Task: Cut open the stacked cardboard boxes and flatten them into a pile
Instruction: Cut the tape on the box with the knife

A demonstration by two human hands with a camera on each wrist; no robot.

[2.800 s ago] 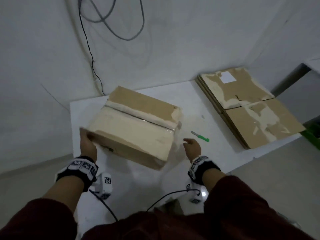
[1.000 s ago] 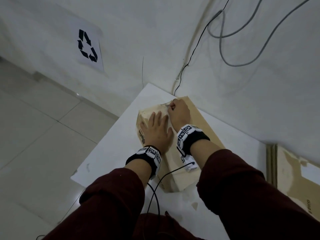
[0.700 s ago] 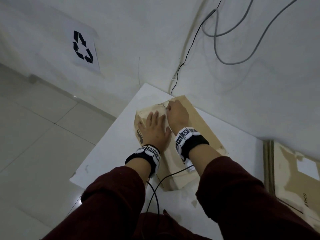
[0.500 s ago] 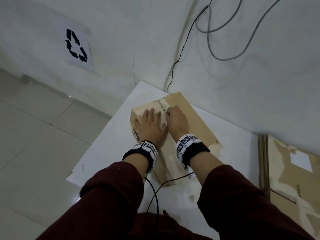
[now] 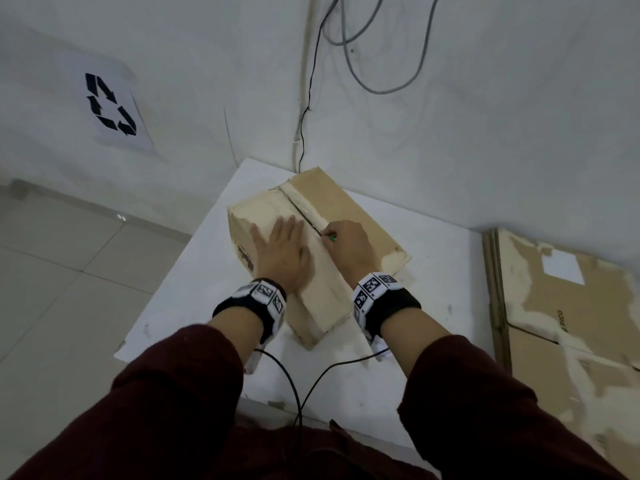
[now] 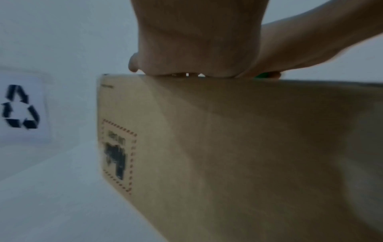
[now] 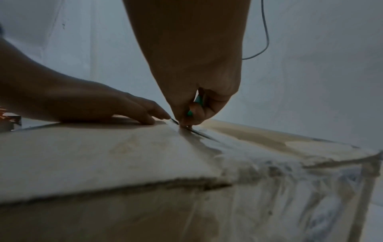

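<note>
A cardboard box [image 5: 349,216] is sitting on the white tabletop [image 5: 194,299], nearer its far left corner, turned at an angle to the edges. The left hand [image 5: 282,258] is lying flat on the box's left top flap, fingers straight and slightly spread, pressing down. Just beside it the right hand [image 5: 348,245] is curling its fingers around a green-handled knife [image 7: 196,102], pinching it low near the blade, whose tip is touching the taped seam [image 5: 298,209] running along the middle of the lid. Beyond the knife the seam is showing as a dark open line. Along the tabletop's right edge a pile of flattened boxes [image 5: 568,306] is lying, well apart from the box.
</note>
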